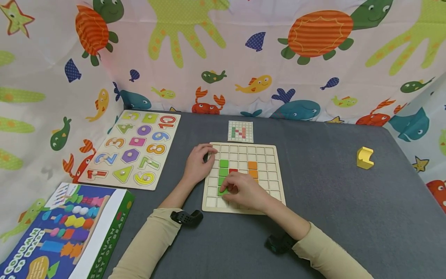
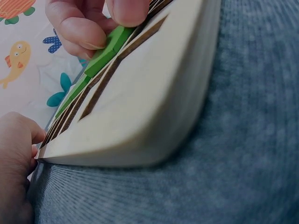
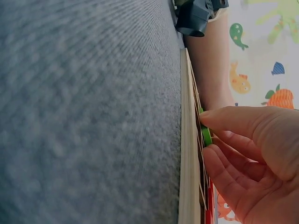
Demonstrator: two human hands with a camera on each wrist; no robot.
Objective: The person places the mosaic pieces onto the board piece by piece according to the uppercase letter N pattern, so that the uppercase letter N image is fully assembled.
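A wooden grid board (image 1: 244, 209) lies on the table in front of me. My left hand (image 1: 199, 164) grips its upper left edge, fingers bent over the rim. In the grid's left part stands a column of green tiles (image 1: 223, 172). At the bottom of that column my right hand (image 1: 245, 190) pinches a green square tile (image 2: 110, 50) between thumb and fingers; the tile sits slightly tilted in its cell. A red tile (image 1: 233, 170) shows just beyond the right hand, and orange tiles (image 1: 252, 166) stand further right. The hand hides part of the grid.
A small pattern card (image 1: 240, 131) lies beyond the board. A number-and-shape puzzle board (image 1: 163, 157) is at the left, with a colourful box (image 1: 80, 228) nearer. A yellow block (image 1: 364, 158) stands at the right. A printed cloth (image 1: 223, 50) hangs behind the table.
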